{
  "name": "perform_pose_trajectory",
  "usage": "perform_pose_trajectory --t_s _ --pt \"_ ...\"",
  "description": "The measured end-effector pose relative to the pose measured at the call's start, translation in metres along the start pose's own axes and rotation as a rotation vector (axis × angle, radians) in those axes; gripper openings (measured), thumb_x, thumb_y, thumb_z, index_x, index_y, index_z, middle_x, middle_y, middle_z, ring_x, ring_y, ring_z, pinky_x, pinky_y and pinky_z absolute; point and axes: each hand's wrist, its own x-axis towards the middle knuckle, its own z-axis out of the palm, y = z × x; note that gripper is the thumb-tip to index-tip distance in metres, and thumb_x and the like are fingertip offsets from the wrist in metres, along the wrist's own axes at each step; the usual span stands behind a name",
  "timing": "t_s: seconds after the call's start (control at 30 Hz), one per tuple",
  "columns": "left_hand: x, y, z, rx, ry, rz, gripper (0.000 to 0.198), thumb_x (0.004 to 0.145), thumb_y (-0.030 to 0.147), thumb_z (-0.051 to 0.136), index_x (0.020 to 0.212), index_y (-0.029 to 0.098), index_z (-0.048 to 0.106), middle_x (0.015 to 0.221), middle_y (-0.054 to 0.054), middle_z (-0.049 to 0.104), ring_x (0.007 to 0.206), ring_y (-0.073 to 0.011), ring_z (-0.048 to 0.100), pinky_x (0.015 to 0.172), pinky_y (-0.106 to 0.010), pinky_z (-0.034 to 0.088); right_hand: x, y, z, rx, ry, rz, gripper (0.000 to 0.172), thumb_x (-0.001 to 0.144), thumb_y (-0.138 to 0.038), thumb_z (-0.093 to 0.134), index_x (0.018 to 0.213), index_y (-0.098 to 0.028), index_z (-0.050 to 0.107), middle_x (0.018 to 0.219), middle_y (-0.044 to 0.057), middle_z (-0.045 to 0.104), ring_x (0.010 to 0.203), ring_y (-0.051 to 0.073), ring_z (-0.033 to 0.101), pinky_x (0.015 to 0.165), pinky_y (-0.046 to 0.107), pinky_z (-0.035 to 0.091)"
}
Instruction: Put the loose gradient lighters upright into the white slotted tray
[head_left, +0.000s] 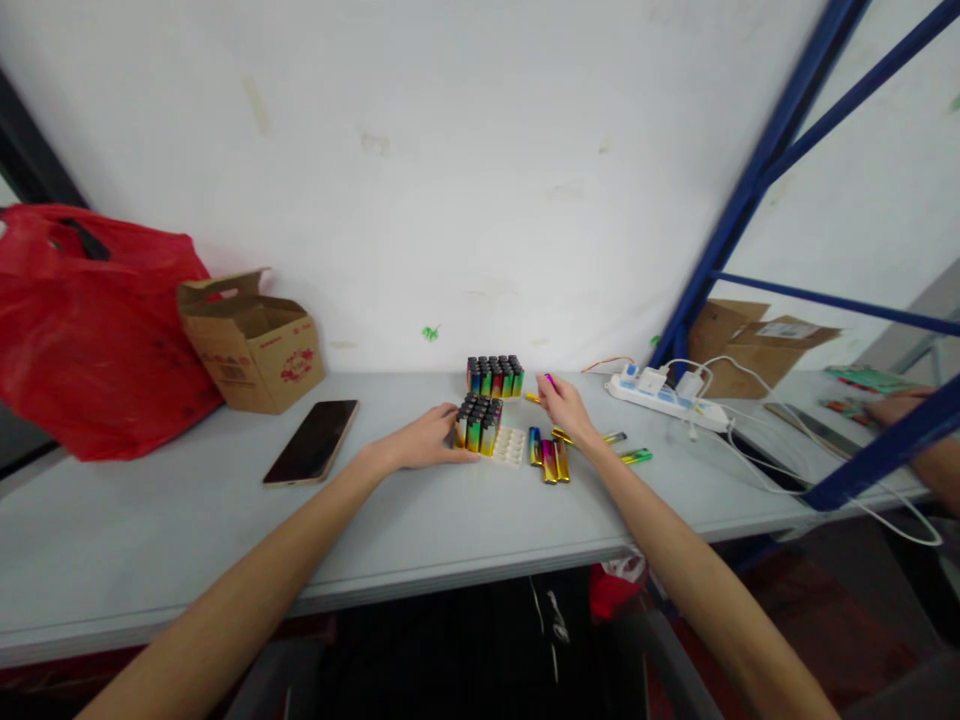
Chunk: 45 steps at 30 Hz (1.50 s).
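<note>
My left hand [426, 439] grips the left side of a white tray [511, 447] with round holes. Rows of upright shiny multicoloured lighters [475, 432] with black tops fill the tray's left part, while holes show bare on its right. Behind it stands a second block of upright lighters [496, 377]. My right hand [564, 406] is closed on a lighter [549, 379], whose purple end pokes out above the fingers; the rest is mostly covered. Below and beside that hand, several loose lighters [551, 462] lie flat on the table.
A phone [312, 442], a cardboard box [255, 350] and a red plastic bag [105, 330] are on the left. To the right are a white power strip [667, 397] with cables, a blue metal frame [739, 200] and another carton [750, 348]. Another person's hand [896, 412] is at far right.
</note>
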Motion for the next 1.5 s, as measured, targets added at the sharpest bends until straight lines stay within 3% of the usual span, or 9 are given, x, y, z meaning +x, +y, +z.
perform_pose_trajectory --t_s 0.13,0.27,0.43,0.6,0.83,0.97,1.17,1.5 --pt "-0.001 0.001 -0.001 -0.001 -0.001 -0.005 0.061 0.082 0.071 0.07 0.114 0.02 0.072 0.142 -0.013 0.06 0.133 -0.0351 0.056 0.121 -0.045 0.041 -0.008 -0.01 0.008 -0.123 0.055 -0.061 0.059 0.091 -0.072 0.047 0.057 -0.024 0.041 0.053 -0.003 0.04 0.055 0.013 0.038 0.055 0.029 0.028" --pt "-0.002 0.003 -0.002 -0.009 0.015 0.008 0.059 0.083 0.071 0.07 0.114 0.022 0.072 0.137 -0.012 0.062 0.129 -0.034 0.058 0.119 -0.046 0.042 -0.016 -0.02 0.016 -0.133 0.081 -0.095 0.053 0.089 -0.064 0.048 0.056 -0.024 0.037 0.053 -0.005 0.033 0.055 0.012 0.032 0.056 0.03 0.023" --pt "-0.002 0.002 -0.001 -0.011 0.016 0.008 0.061 0.082 0.072 0.07 0.116 0.021 0.072 0.137 -0.012 0.062 0.131 -0.0339 0.057 0.12 -0.044 0.041 -0.021 -0.025 0.02 -0.16 0.086 -0.133 0.039 0.087 -0.05 0.046 0.058 -0.024 0.038 0.053 -0.005 0.036 0.055 0.013 0.035 0.057 0.029 0.023" --pt "-0.001 0.001 -0.001 -0.008 0.005 0.0 0.064 0.083 0.073 0.07 0.121 0.021 0.071 0.14 -0.013 0.06 0.131 -0.0351 0.056 0.119 -0.046 0.042 -0.025 -0.029 0.021 -0.205 0.073 -0.148 0.04 0.092 -0.048 0.046 0.061 -0.024 0.039 0.054 -0.004 0.041 0.057 0.014 0.038 0.057 0.029 0.025" --pt "0.0 -0.004 0.002 -0.035 -0.001 0.029 0.067 0.083 0.073 0.069 0.129 0.024 0.068 0.143 -0.01 0.061 0.135 -0.0331 0.052 0.121 -0.045 0.038 -0.026 -0.028 0.021 -0.089 -0.098 -0.162 0.04 0.102 -0.062 0.042 0.088 -0.026 0.051 0.072 -0.002 0.058 0.066 0.017 0.054 0.063 0.027 0.042" --pt "0.001 -0.006 0.003 -0.03 -0.006 0.034 0.066 0.084 0.074 0.068 0.127 0.024 0.07 0.144 -0.01 0.06 0.137 -0.0333 0.052 0.122 -0.044 0.037 -0.024 -0.026 0.022 -0.117 -0.141 -0.272 0.042 0.102 -0.062 0.044 0.086 -0.024 0.055 0.088 0.004 0.063 0.08 0.02 0.06 0.07 0.029 0.048" --pt "0.001 -0.002 0.0 -0.024 -0.016 0.018 0.067 0.083 0.073 0.069 0.127 0.022 0.069 0.145 -0.012 0.059 0.137 -0.0348 0.051 0.123 -0.045 0.037 -0.023 -0.026 0.016 -0.313 -0.157 -0.306 0.045 0.104 -0.057 0.045 0.075 -0.024 0.052 0.067 -0.001 0.057 0.063 0.017 0.052 0.067 0.029 0.04" --pt "0.0 -0.001 -0.001 0.0 -0.039 0.009 0.058 0.085 0.071 0.068 0.119 0.024 0.072 0.144 -0.011 0.059 0.137 -0.0344 0.051 0.123 -0.047 0.036 -0.021 -0.021 0.013 -0.167 -0.255 -0.255 0.039 0.096 -0.06 0.062 0.09 -0.023 0.071 0.08 0.003 0.076 0.071 0.021 0.067 0.07 0.031 0.05"
